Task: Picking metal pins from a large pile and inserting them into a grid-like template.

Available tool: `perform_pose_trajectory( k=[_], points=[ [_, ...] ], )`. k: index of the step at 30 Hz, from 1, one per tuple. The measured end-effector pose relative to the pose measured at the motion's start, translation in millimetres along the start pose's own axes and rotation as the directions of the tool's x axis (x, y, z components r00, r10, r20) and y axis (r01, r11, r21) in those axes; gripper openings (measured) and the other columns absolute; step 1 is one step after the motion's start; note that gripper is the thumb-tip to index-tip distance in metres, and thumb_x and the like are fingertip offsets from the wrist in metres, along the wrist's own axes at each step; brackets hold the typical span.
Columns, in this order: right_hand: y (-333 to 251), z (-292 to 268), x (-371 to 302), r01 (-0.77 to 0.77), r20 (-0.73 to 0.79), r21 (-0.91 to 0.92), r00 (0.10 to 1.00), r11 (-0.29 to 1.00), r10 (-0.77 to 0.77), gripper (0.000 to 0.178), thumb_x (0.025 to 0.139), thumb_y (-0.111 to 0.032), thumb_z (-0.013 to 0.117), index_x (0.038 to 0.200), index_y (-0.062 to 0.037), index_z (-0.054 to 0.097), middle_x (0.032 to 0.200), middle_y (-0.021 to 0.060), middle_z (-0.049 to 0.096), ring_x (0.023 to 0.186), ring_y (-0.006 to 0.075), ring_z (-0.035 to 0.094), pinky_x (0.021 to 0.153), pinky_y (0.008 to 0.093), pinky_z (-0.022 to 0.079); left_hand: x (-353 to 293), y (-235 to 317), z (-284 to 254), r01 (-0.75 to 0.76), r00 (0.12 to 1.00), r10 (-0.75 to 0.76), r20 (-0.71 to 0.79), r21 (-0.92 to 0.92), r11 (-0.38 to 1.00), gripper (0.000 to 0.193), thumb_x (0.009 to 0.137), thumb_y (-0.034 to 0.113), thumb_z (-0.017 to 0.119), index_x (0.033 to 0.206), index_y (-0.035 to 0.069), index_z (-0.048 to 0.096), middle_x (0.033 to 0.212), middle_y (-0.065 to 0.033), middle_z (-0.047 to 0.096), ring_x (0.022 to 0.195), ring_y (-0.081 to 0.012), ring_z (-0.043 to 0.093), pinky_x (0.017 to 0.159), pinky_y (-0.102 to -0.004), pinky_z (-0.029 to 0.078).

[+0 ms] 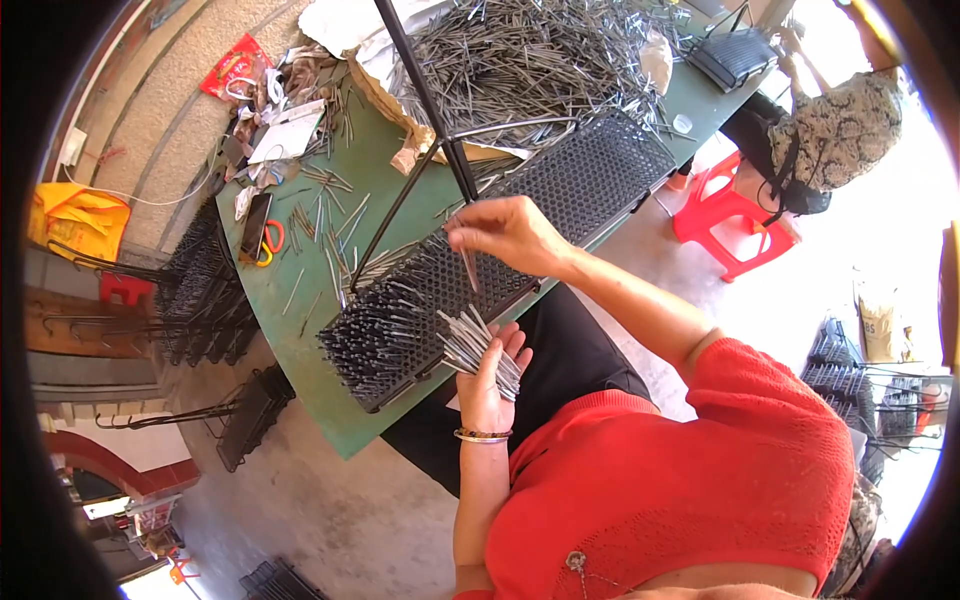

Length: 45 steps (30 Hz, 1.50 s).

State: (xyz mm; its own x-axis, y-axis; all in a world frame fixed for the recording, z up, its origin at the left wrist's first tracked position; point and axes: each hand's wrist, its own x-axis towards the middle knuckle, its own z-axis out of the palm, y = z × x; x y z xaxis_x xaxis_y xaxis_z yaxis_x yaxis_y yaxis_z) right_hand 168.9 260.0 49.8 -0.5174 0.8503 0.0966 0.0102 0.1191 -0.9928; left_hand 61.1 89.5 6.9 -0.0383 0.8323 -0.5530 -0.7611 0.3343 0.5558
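Observation:
My left hand (485,398), palm up with a beaded bracelet at the wrist, is closed around a bundle of thin grey metal rods (466,343). Above and beyond it, my right hand (518,236) pinches a single slim rod (471,270) between thumb and fingertips, its lower end pointing down. Both hands are at the near side of a long black perforated rack (600,170) lying on the green table. Many dark-tipped rods (365,345) stand packed in the rack's left end; the holes farther right show no rods. A black metal frame (412,75) rises over the rack.
A large heap of loose rods (530,60) covers the back of the green table (320,385). Scattered rods, orange-handled scissors (268,243) and a phone (256,222) lie at left. A red stool (735,215) and another person (835,130) are at right. Black racks hang at left.

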Motion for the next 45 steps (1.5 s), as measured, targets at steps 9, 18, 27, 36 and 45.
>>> perform_pose_trajectory(
  k=[9,18,27,36,45],
  points=[
    [18,10,42,0.325,-0.047,-0.266,0.936,0.907,-0.349,0.021,0.083,-0.019,0.069,0.095,-0.002,0.068,0.078,0.0108,0.068,0.067,0.0173,0.064,0.063,0.0295,0.051,-3,1,0,0.026,0.999,-0.026,0.019,-0.014,1.0,0.031,0.091,0.01,0.056,0.12,0.003,0.049,0.116,-0.0156,0.059,0.103,-0.022,0.06,0.087,-0.0388,0.051],
    [24,12,42,0.433,-0.037,-0.334,0.882,0.837,-0.471,0.017,0.081,-0.018,0.069,0.092,-0.0044,0.069,0.081,0.0098,0.068,0.071,0.0227,0.064,0.066,0.0331,0.049,-3,1,-4,0.006,1.0,-0.006,0.01,-0.006,1.0,0.032,0.09,0.006,0.055,0.12,0.004,0.048,0.113,-0.0153,0.061,0.098,-0.0214,0.061,0.083,-0.0386,0.053],
    [40,17,35,0.534,0.087,-0.479,0.818,0.696,-0.568,0.024,0.082,-0.021,0.068,0.104,-0.01,0.067,0.078,0.0013,0.066,0.074,0.0193,0.059,0.077,0.0332,0.042,-5,0,-6,0.042,0.999,-0.042,0.021,0.014,0.999,0.029,0.092,0.008,0.052,0.12,0.004,0.048,0.114,-0.0162,0.06,0.099,-0.0223,0.061,0.084,-0.0393,0.053],
    [41,15,28,0.584,0.184,-0.682,0.72,0.441,-0.669,0.022,0.081,-0.018,0.066,0.102,-0.0105,0.066,0.105,0.0034,0.059,0.09,0.0232,0.053,0.081,0.036,0.042,-5,0,-6,0.052,0.998,-0.053,0.044,0.022,0.998,0.03,0.091,0.009,0.053,0.121,0.004,0.048,0.114,-0.0159,0.06,0.098,-0.0218,0.061,0.084,-0.039,0.053],
    [9,22,-33,0.115,0.314,-0.307,0.949,0.945,-0.014,0.031,0.081,-0.03,0.071,0.087,0.0,0.069,0.07,0.0113,0.064,0.062,0.0171,0.061,0.057,0.0312,0.048,-11,12,7,-0.102,0.994,0.1,0.038,0.058,0.993,0.04,0.092,0.012,0.052,0.13,0.004,0.042,0.119,-0.0152,0.057,0.103,-0.0206,0.058,0.083,-0.0364,0.052]
  ],
)
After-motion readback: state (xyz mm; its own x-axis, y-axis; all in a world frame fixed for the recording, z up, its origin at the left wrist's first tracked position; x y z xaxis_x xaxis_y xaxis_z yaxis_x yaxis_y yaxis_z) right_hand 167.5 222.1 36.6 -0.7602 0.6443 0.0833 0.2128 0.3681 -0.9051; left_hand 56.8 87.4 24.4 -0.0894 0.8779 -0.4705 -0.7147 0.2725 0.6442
